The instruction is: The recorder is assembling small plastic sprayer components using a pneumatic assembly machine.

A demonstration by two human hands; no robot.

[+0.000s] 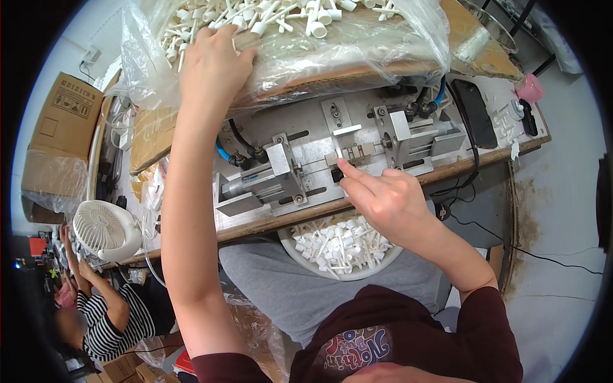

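Note:
My left hand reaches over the front of a clear plastic bag, fingertips at a heap of small white plastic pieces with stems and round heads. Its thumb stands apart from the fingers, and no piece shows clearly in its grasp. At the metal fixture in the middle of the bench, my right hand has its fingers closed at the stem end of a white T-shaped plastic piece. The piece lies across the fixture between a left pneumatic cylinder and a right one.
A white bowl full of similar white pieces sits on my lap under the bench edge. Blue and black hoses run to the cylinders. A phone lies right, a small white fan stands left. Another person works at far left.

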